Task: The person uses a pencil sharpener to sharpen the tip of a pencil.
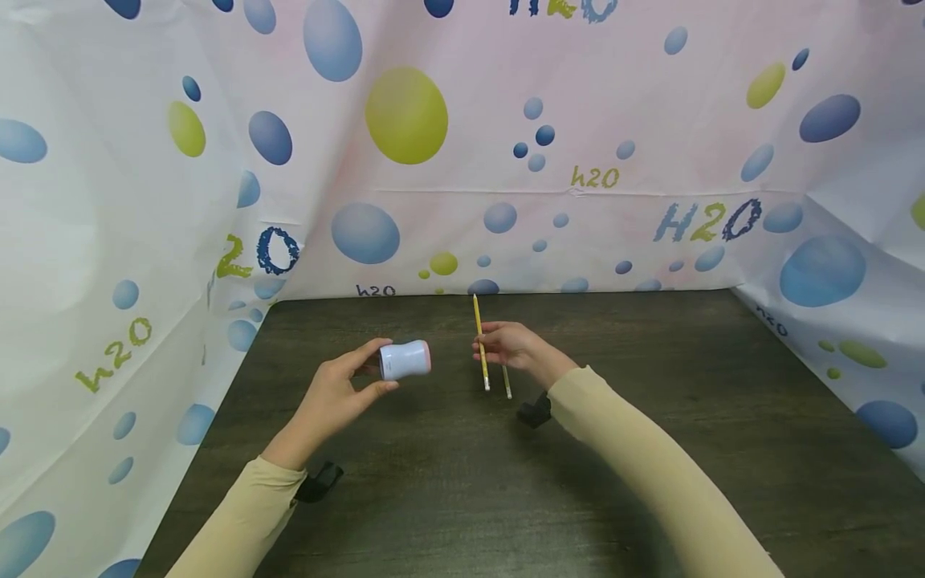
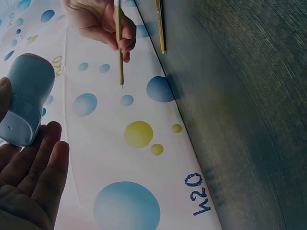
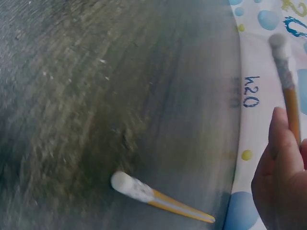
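My left hand (image 1: pixel 328 401) holds a small pale-blue container (image 1: pixel 406 360) with a pink end between thumb and fingers, above the table. The container lies on its side in the air, its pink end toward the right; what is inside it cannot be seen. To the right, my right hand (image 1: pixel 516 347) pinches a yellow pencil (image 1: pixel 485 369) near its middle. The pencil's white eraser (image 3: pixel 279 42) points back toward me and its tip points away. A second yellow pencil (image 3: pixel 177 207) lies on the table below the right hand, partly hidden by it in the head view.
The dark wooden table (image 1: pixel 433 498) ends at a white backdrop (image 1: pixel 462 241) with blue and green dots, which also rises on the left and right. A black strap (image 1: pixel 319 483) sits at the left wrist, another black strap (image 1: pixel 535 411) at the right.
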The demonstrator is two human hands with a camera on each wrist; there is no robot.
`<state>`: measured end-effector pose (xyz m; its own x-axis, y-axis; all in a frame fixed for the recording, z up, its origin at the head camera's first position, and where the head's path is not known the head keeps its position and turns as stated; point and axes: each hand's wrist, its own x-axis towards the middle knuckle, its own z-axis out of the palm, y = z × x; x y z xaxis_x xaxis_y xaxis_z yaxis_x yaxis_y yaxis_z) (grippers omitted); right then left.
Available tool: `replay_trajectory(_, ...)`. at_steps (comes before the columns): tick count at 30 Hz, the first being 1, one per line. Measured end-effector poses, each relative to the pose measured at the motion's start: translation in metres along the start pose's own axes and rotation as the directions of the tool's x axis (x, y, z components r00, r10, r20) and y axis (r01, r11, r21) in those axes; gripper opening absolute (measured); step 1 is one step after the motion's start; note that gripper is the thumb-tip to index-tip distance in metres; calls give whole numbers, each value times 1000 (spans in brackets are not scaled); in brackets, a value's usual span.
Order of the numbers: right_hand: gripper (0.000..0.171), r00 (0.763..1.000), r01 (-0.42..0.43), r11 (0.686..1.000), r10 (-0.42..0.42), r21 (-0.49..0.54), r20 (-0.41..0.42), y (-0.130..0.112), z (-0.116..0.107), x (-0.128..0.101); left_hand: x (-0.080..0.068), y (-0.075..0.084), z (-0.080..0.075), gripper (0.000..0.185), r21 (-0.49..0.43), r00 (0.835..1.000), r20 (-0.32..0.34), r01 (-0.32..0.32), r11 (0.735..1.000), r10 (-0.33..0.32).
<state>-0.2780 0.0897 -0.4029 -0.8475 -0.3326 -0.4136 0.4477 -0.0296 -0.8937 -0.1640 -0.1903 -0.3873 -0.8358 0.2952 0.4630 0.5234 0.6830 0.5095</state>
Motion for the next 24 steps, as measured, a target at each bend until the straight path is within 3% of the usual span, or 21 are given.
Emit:
replay_trajectory(5, 53, 999, -19, 1000, 19, -2, -48, 7, 4, 9, 0, -1, -1, 56, 18, 1000, 6, 4, 1000, -4)
replay_trajectory(12, 50, 1000, -18, 999, 19, 45, -22, 21, -4, 28, 0, -1, -1, 55, 11, 999, 30, 32, 999, -32)
replay_trajectory(16, 50, 996, -40, 999, 42, 30, -82, 20, 5, 23, 0, 0, 0, 54, 4, 999, 32, 37, 999, -38)
replay_trajectory(24, 53, 995, -54, 995, 62, 85, -83, 22, 10, 21, 0, 1, 0, 54, 7, 998, 42, 44, 999, -44)
